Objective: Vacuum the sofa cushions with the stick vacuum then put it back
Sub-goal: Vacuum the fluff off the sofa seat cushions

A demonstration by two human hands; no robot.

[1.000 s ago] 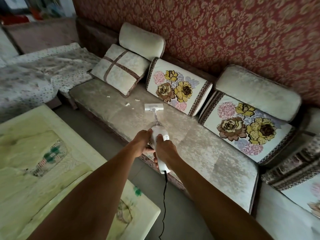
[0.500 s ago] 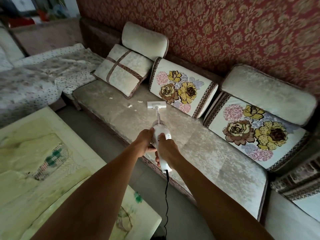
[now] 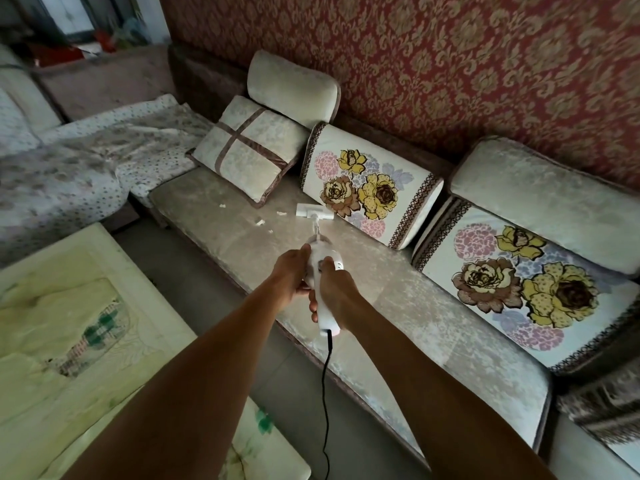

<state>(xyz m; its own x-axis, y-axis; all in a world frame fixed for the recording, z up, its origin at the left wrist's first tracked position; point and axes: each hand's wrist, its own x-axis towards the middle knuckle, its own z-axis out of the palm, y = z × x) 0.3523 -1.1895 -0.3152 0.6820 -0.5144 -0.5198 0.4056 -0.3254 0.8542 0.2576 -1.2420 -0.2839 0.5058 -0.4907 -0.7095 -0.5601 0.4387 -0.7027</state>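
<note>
Both hands close around the white vacuum [image 3: 323, 271]. The right hand [image 3: 336, 296] wraps the handle, thumb on top of the body; the left hand [image 3: 292, 271] cups the body's left side, fingers curled under it. So each grip is closed on the vacuum. A black cord [image 3: 325, 393] leaves the handle's rear end and hangs down toward the floor [image 3: 214, 289].

From the body a thin tube runs forward to the flat nozzle [image 3: 314, 212], which lies on the seat cushion [image 3: 398, 299] just in front of the nearer flowered cushion [image 3: 367, 188]. Several white scraps [image 3: 259, 222] lie on the seat just left of the nozzle. Behind them a cross-banded pillow [image 3: 242, 154] leans against a plain bolster [image 3: 294, 88]. A second flowered cushion [image 3: 526, 285] stands to the right beneath another bolster. A speckled blanket [image 3: 69, 168] covers the sofa's left section. A pale table [image 3: 104, 341] sits near the sofa at lower left. Red patterned wallpaper [image 3: 450, 64] backs everything.
</note>
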